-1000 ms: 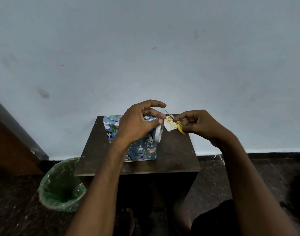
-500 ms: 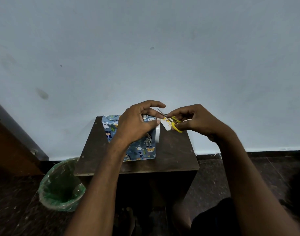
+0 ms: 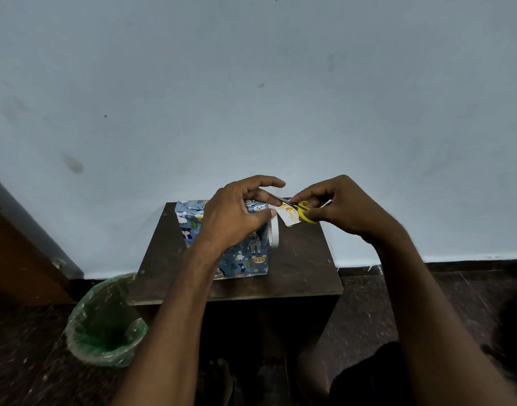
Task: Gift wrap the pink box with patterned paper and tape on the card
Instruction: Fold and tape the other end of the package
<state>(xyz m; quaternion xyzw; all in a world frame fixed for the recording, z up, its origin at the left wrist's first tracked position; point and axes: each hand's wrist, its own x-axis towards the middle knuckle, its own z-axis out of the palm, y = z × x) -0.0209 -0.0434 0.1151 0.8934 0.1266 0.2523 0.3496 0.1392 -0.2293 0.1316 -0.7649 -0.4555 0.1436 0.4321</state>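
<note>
Right hand (image 3: 343, 208) has its grip on the yellow-handled scissors (image 3: 303, 212), fingers curled through and around the loops, blades pointing left toward the other hand. From the head view, the left hand (image 3: 236, 213) pinches something small between thumb and forefinger right where the blades arrive; it looks like the free end of the tape, though the strip itself is too thin to make out. The tape roll (image 3: 274, 232) hangs just below that pinch, beside the box, which fits a length pulled taut so the scissors can snip it cleanly.

And the box (image 3: 251, 253) stands upright on the dark surface (image 3: 304, 265), already covered in blue animal-print paper, no pink showing anywhere. It sits under the left forearm, close at hand for the next piece of tape.

Now the card (image 3: 289, 215): white with orange marks, it shows just behind the scissor handles, near the box's top right corner. Whether it lies on the surface or is held by the right fingers, I cannot tell.

Judging by this, wrapping is largely done and the cut in hand is for fixing the card. One risk: tape curling back onto itself once cut.

Down left on the floor, a bin with a green liner (image 3: 104, 320) waits for scraps.
</note>
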